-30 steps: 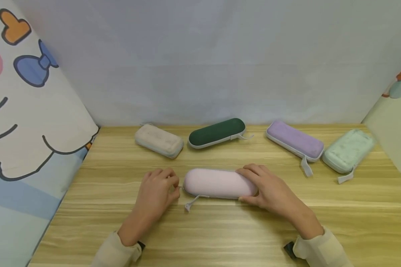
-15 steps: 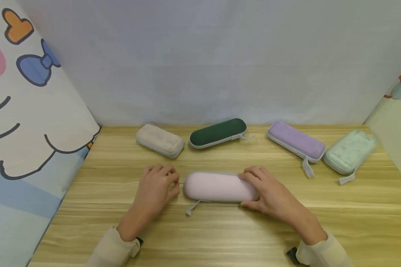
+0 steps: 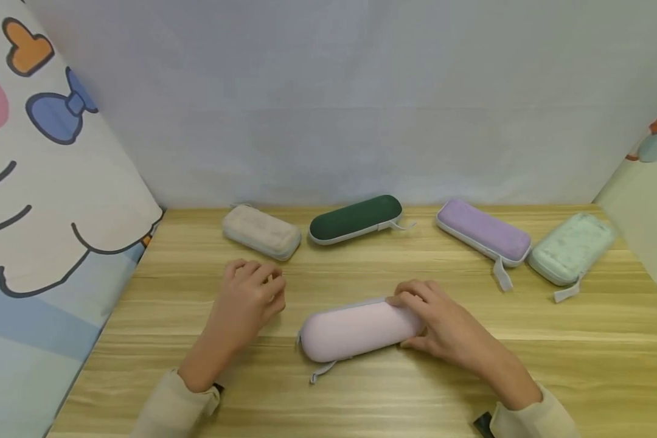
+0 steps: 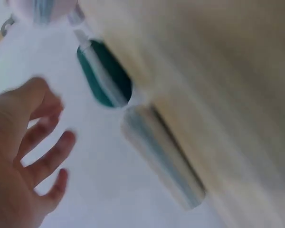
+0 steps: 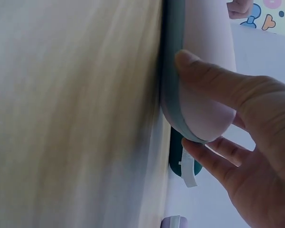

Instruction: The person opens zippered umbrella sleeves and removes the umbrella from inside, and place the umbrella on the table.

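Observation:
A long, round-ended pale pink zip case [image 3: 356, 331] lies on the wooden table, tilted so that its left end is nearer me. My right hand [image 3: 443, 316] grips its right end, thumb on the near side and fingers on the far side. In the right wrist view the thumb [image 5: 209, 78] presses beside the grey zip band [image 5: 173, 71]. A grey pull tab [image 3: 322, 371] hangs off the near side. My left hand [image 3: 246, 301] hovers left of the case, fingers loosely bent and holding nothing; the left wrist view shows its fingers [image 4: 50, 161] spread apart.
Along the back stand a beige case [image 3: 260, 231], a dark green case [image 3: 356, 220], a purple case [image 3: 483, 230] and a mint case [image 3: 572, 249]. A pale curtain [image 3: 361, 109] rises behind the table [image 3: 197, 340]. A cartoon-print sheet [image 3: 60, 201] borders the left.
My left hand has let go of the thin loop at the case's left end and moved away left. The pink case has shifted nearer me and turned, its left end now closer.

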Motion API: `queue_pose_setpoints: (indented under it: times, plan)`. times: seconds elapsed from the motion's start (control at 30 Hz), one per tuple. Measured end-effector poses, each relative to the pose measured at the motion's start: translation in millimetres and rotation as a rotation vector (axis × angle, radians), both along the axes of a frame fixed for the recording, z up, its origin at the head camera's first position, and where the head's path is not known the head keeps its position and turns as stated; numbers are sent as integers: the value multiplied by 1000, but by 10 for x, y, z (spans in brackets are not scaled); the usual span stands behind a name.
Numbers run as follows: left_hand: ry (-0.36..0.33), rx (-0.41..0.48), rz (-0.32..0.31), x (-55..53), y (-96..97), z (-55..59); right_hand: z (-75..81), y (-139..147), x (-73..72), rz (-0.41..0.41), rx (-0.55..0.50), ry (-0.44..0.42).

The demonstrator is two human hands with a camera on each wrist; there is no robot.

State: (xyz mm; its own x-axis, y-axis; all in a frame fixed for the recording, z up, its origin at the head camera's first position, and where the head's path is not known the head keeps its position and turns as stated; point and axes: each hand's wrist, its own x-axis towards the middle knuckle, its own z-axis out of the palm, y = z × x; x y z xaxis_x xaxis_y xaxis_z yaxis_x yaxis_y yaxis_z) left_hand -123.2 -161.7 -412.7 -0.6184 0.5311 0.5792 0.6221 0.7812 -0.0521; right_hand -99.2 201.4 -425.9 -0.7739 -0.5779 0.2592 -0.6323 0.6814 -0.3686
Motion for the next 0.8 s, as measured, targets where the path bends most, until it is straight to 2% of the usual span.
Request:
queue_pose_setpoints:
  times: [0.1,0.17,0.3,0.57,0.67,0.8]
  plan:
    - [-57,-6,-27,-5,-46,28,4,8,23,15,-2,-1]
    - [-123,-30,-31,21,-59,25,7,9,32,14,-2,-7]
    - [-264,-51,-11,114,-62,-4,7,9,42,11,-2,-17]
    - [-550,-5,-4,313,-21,-42,13,19,49,2,0,-31]
    - [-601,3,-18,358,-4,-77,16,19,47,1,-2,-30]
    - [-592,14,-31,379,7,-133,13,14,45,1,-4,-26]
